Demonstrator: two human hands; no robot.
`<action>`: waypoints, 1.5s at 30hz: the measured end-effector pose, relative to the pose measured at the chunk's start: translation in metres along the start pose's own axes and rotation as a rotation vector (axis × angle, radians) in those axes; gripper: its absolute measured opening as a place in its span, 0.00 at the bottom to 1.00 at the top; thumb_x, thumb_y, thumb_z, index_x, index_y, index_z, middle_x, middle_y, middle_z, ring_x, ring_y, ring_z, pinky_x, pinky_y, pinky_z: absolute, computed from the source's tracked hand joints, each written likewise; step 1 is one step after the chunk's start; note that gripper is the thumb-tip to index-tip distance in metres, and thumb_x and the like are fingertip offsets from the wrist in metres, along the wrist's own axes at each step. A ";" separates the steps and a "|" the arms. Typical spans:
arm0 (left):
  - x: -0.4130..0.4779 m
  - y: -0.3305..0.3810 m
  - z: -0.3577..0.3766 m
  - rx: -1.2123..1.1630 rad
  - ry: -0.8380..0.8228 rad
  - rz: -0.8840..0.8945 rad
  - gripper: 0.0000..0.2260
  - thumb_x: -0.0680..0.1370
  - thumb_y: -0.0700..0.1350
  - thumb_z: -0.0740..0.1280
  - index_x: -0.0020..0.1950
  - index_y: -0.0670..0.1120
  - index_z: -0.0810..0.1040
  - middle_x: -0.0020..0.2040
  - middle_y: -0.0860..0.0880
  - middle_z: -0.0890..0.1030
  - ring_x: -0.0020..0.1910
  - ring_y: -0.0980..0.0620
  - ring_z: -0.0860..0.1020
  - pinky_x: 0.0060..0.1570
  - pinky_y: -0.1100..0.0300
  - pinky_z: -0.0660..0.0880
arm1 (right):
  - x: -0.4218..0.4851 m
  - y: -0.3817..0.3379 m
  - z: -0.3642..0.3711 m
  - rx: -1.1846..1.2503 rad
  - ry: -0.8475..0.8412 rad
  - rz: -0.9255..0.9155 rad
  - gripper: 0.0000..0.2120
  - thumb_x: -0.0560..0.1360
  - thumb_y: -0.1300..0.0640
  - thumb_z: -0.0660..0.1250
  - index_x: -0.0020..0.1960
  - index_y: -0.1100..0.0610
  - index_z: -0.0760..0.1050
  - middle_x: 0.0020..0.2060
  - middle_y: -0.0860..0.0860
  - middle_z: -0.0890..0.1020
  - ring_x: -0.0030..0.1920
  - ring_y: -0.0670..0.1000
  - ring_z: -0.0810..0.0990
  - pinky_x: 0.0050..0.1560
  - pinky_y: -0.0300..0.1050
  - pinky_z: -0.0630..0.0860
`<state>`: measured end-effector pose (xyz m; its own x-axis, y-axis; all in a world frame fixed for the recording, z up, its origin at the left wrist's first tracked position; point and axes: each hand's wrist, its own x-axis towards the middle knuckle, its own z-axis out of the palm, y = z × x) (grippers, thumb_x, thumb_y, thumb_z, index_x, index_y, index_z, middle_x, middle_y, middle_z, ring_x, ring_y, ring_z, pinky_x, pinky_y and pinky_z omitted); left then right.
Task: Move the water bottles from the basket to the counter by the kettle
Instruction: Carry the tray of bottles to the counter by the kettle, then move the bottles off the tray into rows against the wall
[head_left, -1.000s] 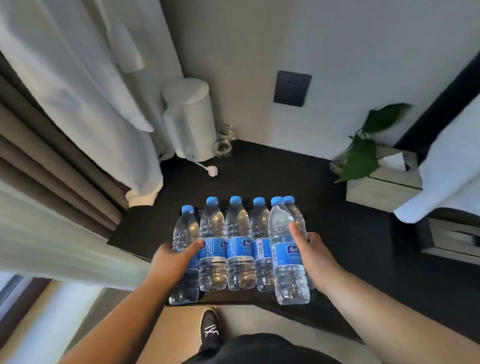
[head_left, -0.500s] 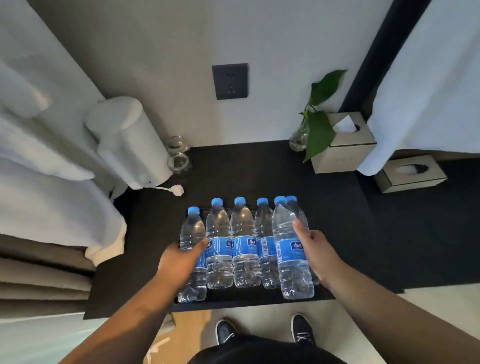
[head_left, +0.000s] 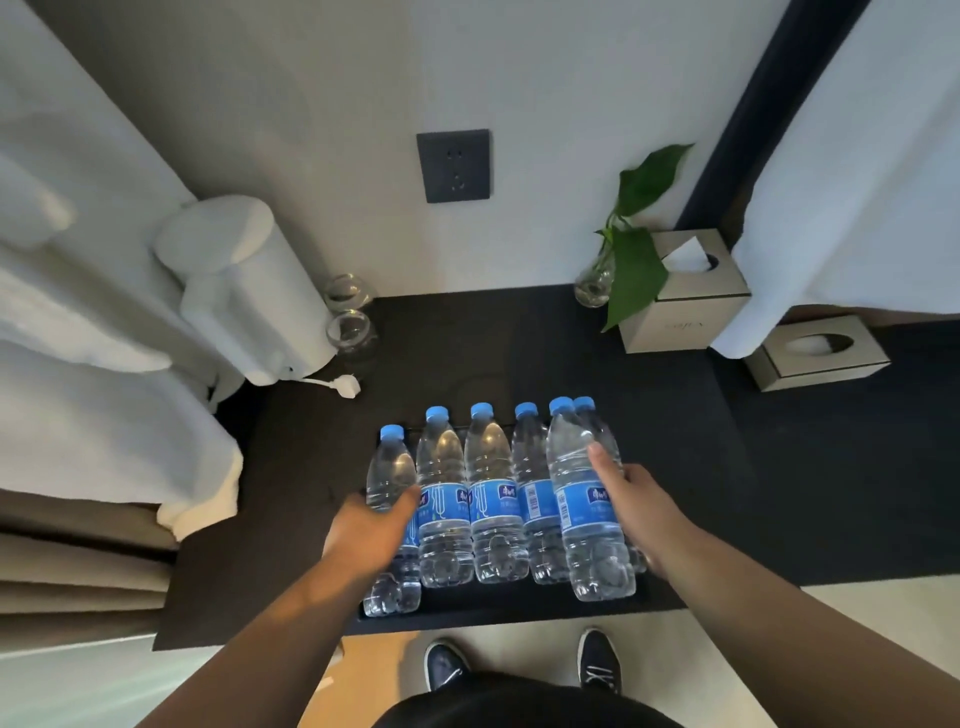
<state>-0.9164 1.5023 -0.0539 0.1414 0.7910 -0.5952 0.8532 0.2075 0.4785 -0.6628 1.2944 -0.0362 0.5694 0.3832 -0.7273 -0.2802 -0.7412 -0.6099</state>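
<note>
White towels (head_left: 78, 364) hang at the far left, beside the dark table (head_left: 519, 338). A white kettle (head_left: 244, 291) stands at the back left corner of the table, close to the wall. Its plug (head_left: 347, 388) lies loose on the table, near its base. Two small glass jars (head_left: 348, 322) stand just right of the kettle. Higher on the wall there is a dark socket (head_left: 453, 165).

Six water bottles (head_left: 491, 499) with blue caps are in a low black basket (head_left: 493, 610) at the front edge of the table, well apart from the kettle. The left hand (head_left: 363, 530) grips the leftmost bottle (head_left: 389, 467) at its label. The thumb is curled across the front, and the other fingers go behind it, out of sight. Then come three bottles in a close row, touching each other, with no hand on them.

The right hand (head_left: 639, 514) holds the front bottle (head_left: 576, 499) at the right end, which is nearer to the camera than the row. The thumb presses on its upper part, and the other fingers are hidden behind it. I cannot tell whether its bottom rests in the basket. One more bottle (head_left: 597, 431) is just behind it.

At the back right a green plant (head_left: 639, 260) in a glass vase stands just beside a tissue box (head_left: 685, 306). A second tissue box (head_left: 821, 353) lies further right, next to the hem of a white cloth (head_left: 831, 156). Two dark shoes (head_left: 600, 660) show on the floor below.
</note>
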 end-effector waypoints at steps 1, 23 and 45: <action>0.000 0.001 0.000 0.019 0.003 -0.006 0.40 0.63 0.76 0.66 0.62 0.46 0.76 0.47 0.50 0.81 0.41 0.50 0.81 0.37 0.57 0.76 | 0.001 0.001 0.000 0.002 0.010 0.003 0.49 0.67 0.16 0.61 0.70 0.53 0.72 0.55 0.54 0.86 0.52 0.56 0.89 0.60 0.61 0.84; -0.025 0.001 0.017 0.271 0.134 -0.020 0.36 0.77 0.70 0.62 0.70 0.41 0.72 0.66 0.39 0.74 0.62 0.39 0.76 0.61 0.44 0.77 | 0.000 0.000 -0.003 -0.237 0.088 -0.021 0.47 0.72 0.17 0.54 0.67 0.57 0.77 0.61 0.60 0.81 0.55 0.59 0.85 0.61 0.61 0.82; -0.006 0.006 -0.013 0.165 0.065 0.255 0.26 0.71 0.63 0.73 0.59 0.47 0.73 0.55 0.46 0.76 0.50 0.44 0.80 0.51 0.48 0.81 | -0.007 -0.025 0.026 -0.484 0.386 -0.329 0.25 0.80 0.36 0.64 0.63 0.55 0.77 0.59 0.54 0.77 0.60 0.54 0.74 0.58 0.49 0.72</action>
<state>-0.9186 1.5070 -0.0390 0.3337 0.8415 -0.4248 0.8651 -0.0945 0.4926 -0.6799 1.3245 -0.0237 0.8242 0.4736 -0.3104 0.2786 -0.8164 -0.5058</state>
